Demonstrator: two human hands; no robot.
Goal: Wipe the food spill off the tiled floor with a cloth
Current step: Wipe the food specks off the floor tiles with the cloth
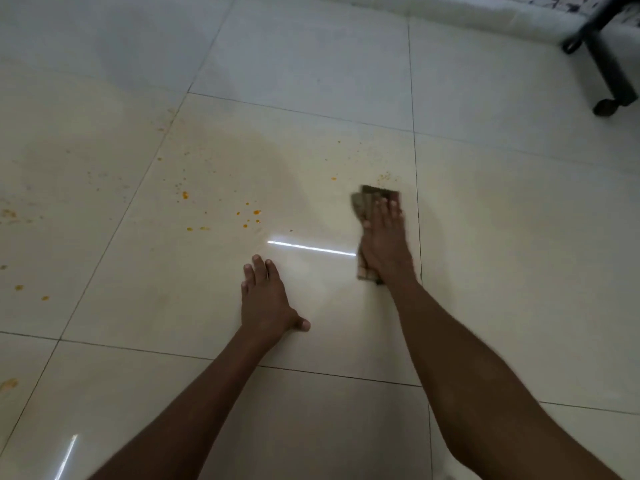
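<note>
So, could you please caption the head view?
Right hand presses cloth on tiled floor; left hand braces; orange spill remains.

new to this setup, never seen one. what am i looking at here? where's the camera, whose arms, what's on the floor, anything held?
There is no robot here. A person wears one wide-angle camera on the head, looking forward and down, so the two bare arms coming in from the bottom are their own.

The left hand lies flat on the tiled floor, fingers straight, apparently as a support. The right hand presses a brownish cloth flat against the floor; its fingers look straight on top of it, slightly blurred.

Orange food spots are scattered on the tiles to the left of the cloth, with a few specks just beyond it. At top right stands a black chair base on casters.
</note>
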